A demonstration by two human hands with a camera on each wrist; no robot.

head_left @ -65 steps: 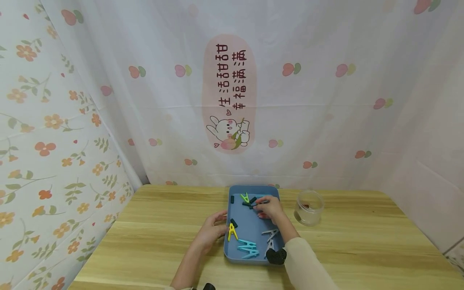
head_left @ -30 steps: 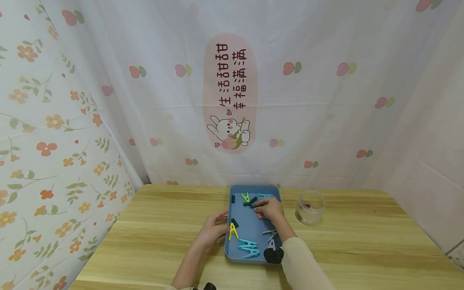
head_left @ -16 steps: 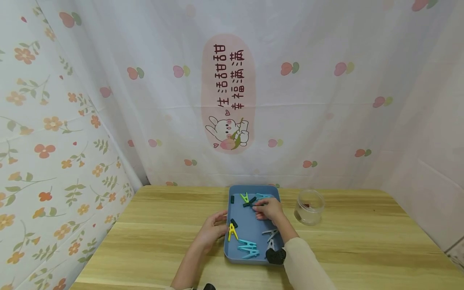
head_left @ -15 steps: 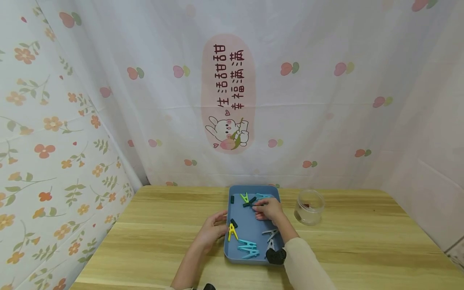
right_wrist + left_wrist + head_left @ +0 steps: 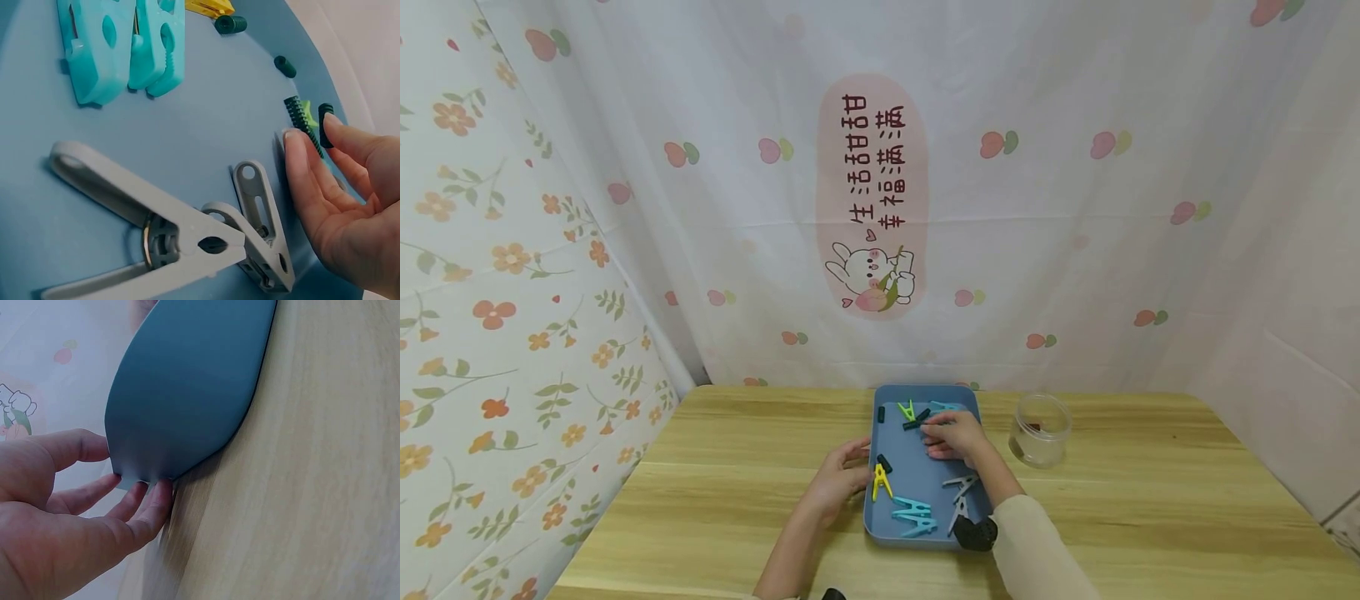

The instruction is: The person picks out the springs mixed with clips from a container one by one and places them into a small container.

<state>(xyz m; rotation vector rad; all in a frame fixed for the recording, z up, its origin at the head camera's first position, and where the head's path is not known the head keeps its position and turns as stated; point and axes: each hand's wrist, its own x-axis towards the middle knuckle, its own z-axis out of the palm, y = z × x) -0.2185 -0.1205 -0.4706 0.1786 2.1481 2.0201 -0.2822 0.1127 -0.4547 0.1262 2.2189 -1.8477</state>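
In the head view, a blue plastic tray lies on the wooden table and holds clothespins and dark green ridged cylinders. My left hand rests at its left wall, fingertips touching the rim and outer side in the left wrist view. Over the tray's back right part reaches my right hand. Its thumb and index finger stand apart in the right wrist view, beside one dark green cylinder and another ridged cylinder. A lime green clothespin lies behind them. Fingers partly cover this spot and a light blue clothespin.
Turquoise clothespins, grey clothespins and a yellow clothespin lie in the tray's nearer half. Right of the tray stands a clear round jar with something small and reddish inside. A patterned curtain hangs behind the table.
My right hand has shifted slightly left beside the dark green cylinders, uncovering the light blue clothespin behind it. A cylinder once visible at its fingertips no longer shows separately. My left hand stays put.
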